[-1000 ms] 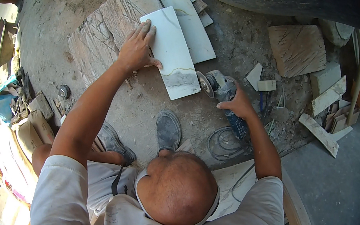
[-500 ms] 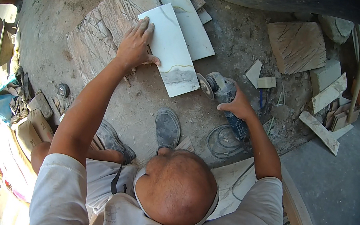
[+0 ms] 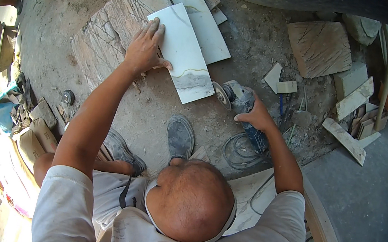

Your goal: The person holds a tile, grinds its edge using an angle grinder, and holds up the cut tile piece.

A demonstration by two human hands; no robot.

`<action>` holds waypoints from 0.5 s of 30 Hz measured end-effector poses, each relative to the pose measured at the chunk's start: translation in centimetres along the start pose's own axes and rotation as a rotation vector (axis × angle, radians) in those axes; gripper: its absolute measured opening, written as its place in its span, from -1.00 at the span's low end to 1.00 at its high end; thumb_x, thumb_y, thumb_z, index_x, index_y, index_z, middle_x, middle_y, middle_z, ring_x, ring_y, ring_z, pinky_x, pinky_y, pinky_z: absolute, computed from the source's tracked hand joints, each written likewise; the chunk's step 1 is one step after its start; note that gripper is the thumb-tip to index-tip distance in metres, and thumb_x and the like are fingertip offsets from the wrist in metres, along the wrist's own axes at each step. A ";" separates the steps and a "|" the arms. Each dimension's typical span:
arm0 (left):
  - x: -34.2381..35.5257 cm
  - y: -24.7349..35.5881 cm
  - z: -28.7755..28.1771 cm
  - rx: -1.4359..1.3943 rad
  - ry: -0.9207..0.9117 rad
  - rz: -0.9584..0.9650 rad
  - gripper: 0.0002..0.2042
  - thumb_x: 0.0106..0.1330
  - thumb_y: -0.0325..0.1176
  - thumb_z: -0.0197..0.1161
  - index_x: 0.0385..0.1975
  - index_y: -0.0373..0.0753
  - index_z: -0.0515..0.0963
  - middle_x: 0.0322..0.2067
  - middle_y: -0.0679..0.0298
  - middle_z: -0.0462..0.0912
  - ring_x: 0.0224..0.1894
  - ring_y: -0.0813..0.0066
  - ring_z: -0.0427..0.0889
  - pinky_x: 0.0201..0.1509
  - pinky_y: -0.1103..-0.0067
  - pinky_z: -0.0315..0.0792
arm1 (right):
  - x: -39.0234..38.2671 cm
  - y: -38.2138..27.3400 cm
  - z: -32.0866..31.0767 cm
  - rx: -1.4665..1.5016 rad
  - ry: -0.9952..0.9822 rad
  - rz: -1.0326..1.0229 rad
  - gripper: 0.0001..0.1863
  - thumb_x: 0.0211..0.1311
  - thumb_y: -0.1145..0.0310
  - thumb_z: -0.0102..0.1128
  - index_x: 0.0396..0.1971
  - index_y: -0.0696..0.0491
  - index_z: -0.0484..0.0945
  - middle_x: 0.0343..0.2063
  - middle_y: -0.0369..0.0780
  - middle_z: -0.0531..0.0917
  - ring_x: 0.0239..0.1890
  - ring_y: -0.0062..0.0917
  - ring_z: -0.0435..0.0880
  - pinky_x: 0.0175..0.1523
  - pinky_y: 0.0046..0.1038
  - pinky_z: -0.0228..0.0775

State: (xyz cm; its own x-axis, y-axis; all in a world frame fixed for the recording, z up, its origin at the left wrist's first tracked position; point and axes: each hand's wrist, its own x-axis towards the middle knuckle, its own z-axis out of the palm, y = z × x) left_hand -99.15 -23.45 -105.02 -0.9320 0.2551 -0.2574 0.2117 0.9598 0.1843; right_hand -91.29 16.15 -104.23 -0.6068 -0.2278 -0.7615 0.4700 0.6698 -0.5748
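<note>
My left hand (image 3: 143, 48) holds the left edge of a white marbled tile (image 3: 182, 46), its fingers along the upper edge and its thumb lower down. The tile has a grey, gold-veined band near its lower end and lies partly over a rough stone slab (image 3: 110, 29) and another pale tile (image 3: 210, 35). Wrapped around the body of an angle grinder (image 3: 242, 98) is my right hand (image 3: 257, 115). The grinder's disc (image 3: 222, 96) stands close beside the tile's lower right corner; whether they touch, I cannot tell.
A coiled cable (image 3: 238, 152) lies below the grinder. Tile offcuts (image 3: 272, 77) and a square stone slab (image 3: 319, 50) are on the dusty ground to the right, near stacked tile pieces (image 3: 370, 122). My shoes (image 3: 180, 136) stand below the tile. A tape measure (image 3: 67, 97) lies left.
The grinder's disc has shifted and turned slightly at the tile's lower right corner. My left hand and the tile stay in place.
</note>
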 end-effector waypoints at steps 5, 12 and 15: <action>-0.2 -0.3 0.1 0.006 0.002 -0.006 0.29 -0.45 0.27 0.53 0.39 -0.32 0.14 0.43 -0.05 0.08 0.48 0.03 0.06 0.50 0.26 0.05 | -0.1 0.3 0.1 0.018 -0.034 -0.020 0.17 -0.41 0.26 0.61 0.33 0.28 0.18 0.19 0.04 0.46 0.25 -0.22 0.44 0.36 -0.36 0.19; -0.2 -0.4 0.2 0.002 0.012 0.000 0.29 -0.45 0.28 0.51 0.38 -0.33 0.14 0.43 -0.06 0.08 0.48 0.04 0.06 0.50 0.26 0.04 | -0.7 0.8 0.2 0.001 -0.011 -0.001 0.17 -0.40 0.26 0.60 0.34 0.25 0.17 0.19 0.06 0.47 0.25 -0.21 0.45 0.35 -0.37 0.21; -0.1 -0.1 0.1 -0.004 0.008 -0.001 0.29 -0.45 0.28 0.52 0.38 -0.33 0.14 0.43 -0.06 0.08 0.48 0.03 0.06 0.50 0.26 0.04 | -0.8 1.4 0.2 -0.014 -0.013 0.015 0.16 -0.40 0.24 0.60 0.35 0.20 0.18 0.19 0.07 0.48 0.24 -0.20 0.47 0.33 -0.37 0.24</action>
State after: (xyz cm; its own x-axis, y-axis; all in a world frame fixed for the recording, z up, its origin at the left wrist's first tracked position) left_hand -99.10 -23.60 -105.10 -0.9345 0.2529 -0.2504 0.2093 0.9596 0.1878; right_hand -90.01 17.15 -104.44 -0.5916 -0.2268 -0.7737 0.4697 0.6830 -0.5594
